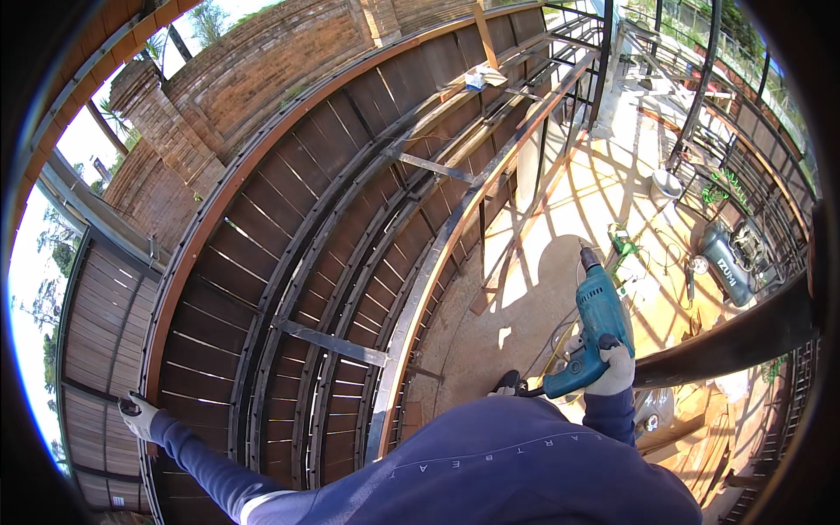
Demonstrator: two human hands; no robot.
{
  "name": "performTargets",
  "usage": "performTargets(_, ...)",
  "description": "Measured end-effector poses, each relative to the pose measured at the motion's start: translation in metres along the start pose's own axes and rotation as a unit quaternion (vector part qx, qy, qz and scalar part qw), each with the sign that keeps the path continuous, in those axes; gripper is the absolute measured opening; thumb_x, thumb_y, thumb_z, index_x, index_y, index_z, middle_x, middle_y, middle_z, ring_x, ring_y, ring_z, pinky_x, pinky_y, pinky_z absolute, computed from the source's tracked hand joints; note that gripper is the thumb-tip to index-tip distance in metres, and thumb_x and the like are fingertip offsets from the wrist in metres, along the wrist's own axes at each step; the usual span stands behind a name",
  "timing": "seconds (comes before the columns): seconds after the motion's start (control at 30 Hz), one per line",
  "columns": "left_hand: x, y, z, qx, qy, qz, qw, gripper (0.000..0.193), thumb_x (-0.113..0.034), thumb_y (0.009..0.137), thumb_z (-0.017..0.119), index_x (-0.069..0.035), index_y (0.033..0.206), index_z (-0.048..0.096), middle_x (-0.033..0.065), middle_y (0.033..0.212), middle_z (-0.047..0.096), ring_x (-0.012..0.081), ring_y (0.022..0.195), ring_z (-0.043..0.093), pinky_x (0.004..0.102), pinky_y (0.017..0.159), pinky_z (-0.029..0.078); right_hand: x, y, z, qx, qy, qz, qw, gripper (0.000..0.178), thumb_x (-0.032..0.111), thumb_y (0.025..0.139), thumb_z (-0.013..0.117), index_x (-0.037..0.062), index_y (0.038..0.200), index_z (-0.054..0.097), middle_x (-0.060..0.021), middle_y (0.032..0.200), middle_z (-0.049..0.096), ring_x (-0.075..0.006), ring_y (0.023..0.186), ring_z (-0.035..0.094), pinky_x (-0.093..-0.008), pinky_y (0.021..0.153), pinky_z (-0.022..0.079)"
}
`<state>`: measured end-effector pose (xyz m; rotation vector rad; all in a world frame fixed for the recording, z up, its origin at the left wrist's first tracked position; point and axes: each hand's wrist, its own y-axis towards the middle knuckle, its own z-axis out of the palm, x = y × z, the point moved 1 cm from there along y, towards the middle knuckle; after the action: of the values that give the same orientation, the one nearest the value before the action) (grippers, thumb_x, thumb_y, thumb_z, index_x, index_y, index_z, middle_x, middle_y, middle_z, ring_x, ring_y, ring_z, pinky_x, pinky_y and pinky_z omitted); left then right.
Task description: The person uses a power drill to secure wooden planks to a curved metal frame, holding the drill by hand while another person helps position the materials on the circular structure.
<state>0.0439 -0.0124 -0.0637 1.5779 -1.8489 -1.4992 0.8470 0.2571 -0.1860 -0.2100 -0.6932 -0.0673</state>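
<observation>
The right hand [612, 367], gloved in pale fabric, sits right of centre in the lower half of the frame; its fingers are wrapped tight around the grip of a teal drill [595, 328], which points up the frame with its dark chuck and bit at the top, near mid-right; a cable trails from the drill's butt toward the lower centre, where it passes behind the dark blue top [516, 472] that fills the bottom of the frame.

The left hand [138, 413], also gloved, is far out at the lower left; its palm rests on the rust-brown steel rail [188, 262] that edges the slatted panel; the fingers seem closed over the rail's edge, though at this size I cannot tell whether they grip it or only lie on it; the blue sleeve runs from it down to the bottom edge.

Between the hands, dark wooden slats [350, 166] in a steel frame sweep from lower left to upper centre, crossed by flat steel braces [332, 343]; a brick wall [262, 61] stands beyond them at upper left.

Just right of the drill a dark steel beam [735, 337] crosses toward the right rim; beyond, on the sunlit concrete floor [577, 201] at upper right, lie a grey-green machine [731, 262], a small green tool [623, 243] and a pale bucket [668, 182], all well apart from the hands.
</observation>
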Motion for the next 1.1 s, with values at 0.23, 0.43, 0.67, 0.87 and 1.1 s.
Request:
performTargets(0.23,-0.271,-0.358,0.016,0.336,-0.454,-0.051,0.824,0.034,-0.005,0.093,0.071,0.001,0.126,0.063,0.0136,0.12,0.069,0.0218,0.11,0.066,0.0351,0.098,0.052,0.036,0.086,-0.005,-0.019,-0.061,0.002,0.998,0.07,0.01,0.062,0.052,-0.0051,0.13,0.05,-0.0195,0.107,0.059,-0.0336,0.087,0.064,-0.0436,0.077,0.059)
performTargets(0.43,-0.429,-0.515,0.051,0.593,-0.279,0.181,0.733,0.057,-0.048,0.093,0.065,-0.005,0.131,0.061,0.0176,0.123,0.067,0.0358,0.116,0.063,0.0424,0.101,0.05,0.049,0.115,-0.018,-0.017,-0.161,-0.016,0.987,0.074,0.008,0.065,0.056,-0.0009,0.138,0.047,-0.0172,0.116,0.059,-0.0332,0.093,0.064,-0.0398,0.084,0.056)
performTargets(0.67,-0.527,-0.551,0.053,0.687,-0.113,0.228,0.68,0.05,-0.05,0.099,0.052,-0.006,0.122,0.062,0.022,0.114,0.07,0.04,0.106,0.067,0.0473,0.092,0.053,0.07,0.185,-0.185,0.078,-0.077,0.084,0.99,0.033,0.006,0.09,0.054,0.0004,0.122,0.055,-0.0106,0.118,0.064,-0.0221,0.095,0.066,-0.0332,0.089,0.053)
performTargets(0.87,-0.546,-0.53,0.044,0.715,-0.083,0.251,0.647,0.047,-0.047,0.098,0.053,-0.005,0.116,0.062,0.0224,0.102,0.073,0.041,0.097,0.069,0.0489,0.086,0.054,0.084,0.277,-0.153,-0.071,-0.309,0.005,0.948,0.043,0.014,0.086,0.061,0.0005,0.125,0.05,-0.0162,0.114,0.058,-0.0239,0.099,0.061,-0.0329,0.085,0.052)
performTargets(1.1,-0.552,-0.532,0.051,0.713,-0.046,0.274,0.643,0.045,-0.048,0.095,0.059,-0.007,0.114,0.064,0.0207,0.094,0.071,0.0381,0.088,0.071,0.0469,0.078,0.057,0.055,0.435,-0.003,0.024,-0.156,0.1,0.982,0.047,0.012,0.068,0.056,-0.0045,0.112,0.057,-0.0187,0.107,0.058,-0.0327,0.091,0.061,-0.0428,0.084,0.055)
